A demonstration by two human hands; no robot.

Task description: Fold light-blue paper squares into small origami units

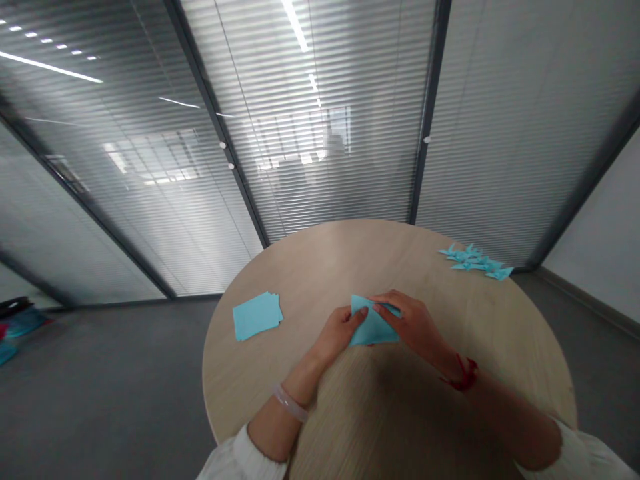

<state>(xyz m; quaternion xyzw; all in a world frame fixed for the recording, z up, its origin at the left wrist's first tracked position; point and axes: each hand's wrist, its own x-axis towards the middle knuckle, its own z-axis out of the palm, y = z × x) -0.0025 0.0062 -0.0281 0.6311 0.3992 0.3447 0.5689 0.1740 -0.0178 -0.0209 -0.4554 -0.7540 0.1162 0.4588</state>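
Several folded pieces [475, 261] sit finished, far right; flat sheets [255, 317] remain at left. Between them, left hand [334, 333] grips, right hand [413, 320] pinches one blue sheet [377, 331], seemingly early in its folding.

**Brightened Through Blinds [340, 200], Dimmed Below**

Glowed strongest toward the middle; glared in white streaks on the glass [360, 40]. Fell to soft shadow across the near tabletop [400, 400], to gloom over the floor [150, 380]. Leaned and stretched toward the edges. Looked soft, perhaps, in fine detail. Pixelated in one patch.
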